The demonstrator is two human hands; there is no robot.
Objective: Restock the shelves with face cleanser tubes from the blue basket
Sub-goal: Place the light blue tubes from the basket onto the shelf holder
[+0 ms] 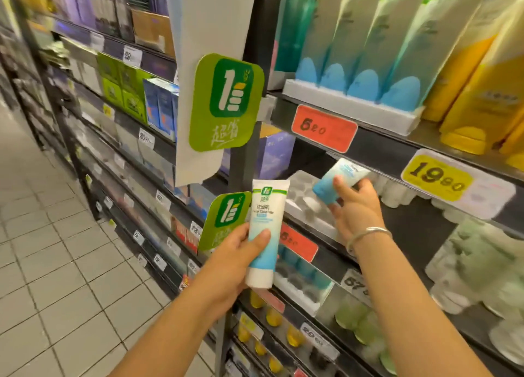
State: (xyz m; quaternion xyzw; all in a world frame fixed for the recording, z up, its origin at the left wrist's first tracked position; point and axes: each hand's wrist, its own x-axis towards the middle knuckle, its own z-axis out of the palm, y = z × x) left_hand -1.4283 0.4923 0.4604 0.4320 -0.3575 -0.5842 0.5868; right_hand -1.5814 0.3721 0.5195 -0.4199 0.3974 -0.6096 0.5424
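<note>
A white-and-blue face cleanser tube [262, 236] stands cap-down in a person's left hand [232, 260], the thumb curled across its blue lower half and the fingers wrapped behind it, in front of the shelving upright. A second tube [338, 179], tilted with its blue end low and to the left, is pinched between the thumb and fingers of the right hand [355, 210], which reaches under the upper shelf toward a white display tray [304, 199] with moulded sockets, many of them unfilled.

Judging by the look of them, these are light, soft-walled plastic tubes: the body would likely give under a hard squeeze, while the rigid cap end offers the firmer hold. The glossy skin may be slippery, so a wrap around the lower body near the cap, as the left hand has it, seems the safer grip; the crimped top is flat and thin and better left alone. Seating a tube in a socket probably calls for it to go cap-first and upright.

A silver bangle [368, 235] circles the right wrist. A red price tag [324, 128] and a yellow price tag [438, 178] hang on the shelf edge above, beneath a row of tall blue-capped tubes [365, 84]. A green promotional sign [226, 101] juts from the upright. The blue basket is not in view.
</note>
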